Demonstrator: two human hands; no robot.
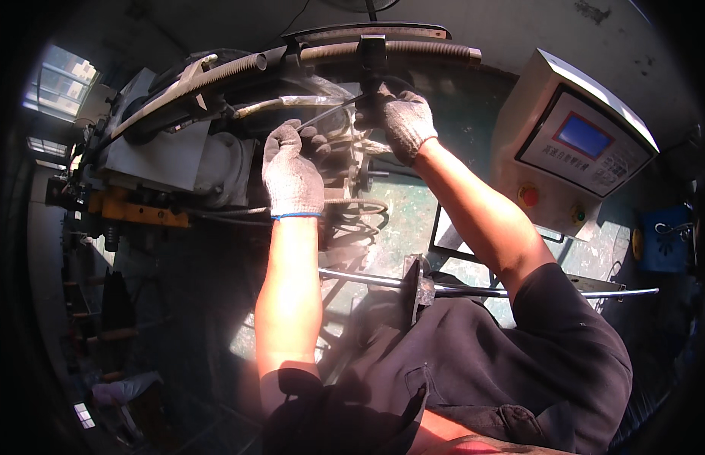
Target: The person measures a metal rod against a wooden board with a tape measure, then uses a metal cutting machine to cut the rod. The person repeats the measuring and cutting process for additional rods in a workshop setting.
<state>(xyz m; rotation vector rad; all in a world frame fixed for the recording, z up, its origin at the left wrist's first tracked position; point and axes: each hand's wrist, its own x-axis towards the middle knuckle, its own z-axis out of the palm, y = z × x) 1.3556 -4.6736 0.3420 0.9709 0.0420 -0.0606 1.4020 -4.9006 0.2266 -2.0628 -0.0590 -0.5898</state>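
My left hand [293, 165], in a grey knit glove with a blue cuff edge, is closed around a thin metal rod [332, 112]. The rod slants up and right from its fingers towards a dark machine fitting [369, 105] below the long spring-like ribbed bar [432, 51]. At that fitting is my right hand [408, 119], also gloved, with its fingers curled. Shadow hides its fingertips, so whether it grips the fitting or the rod's far end is unclear. Behind the left hand lies a white-grey motor housing [224, 168].
On the right stands a control box [509, 131] with a blue screen [584, 135], a red button [527, 196] and a green button [577, 214]. A shiny metal bar [472, 292] crosses before my body through a bracket [412, 290]. Cables [358, 207] hang below the machine.
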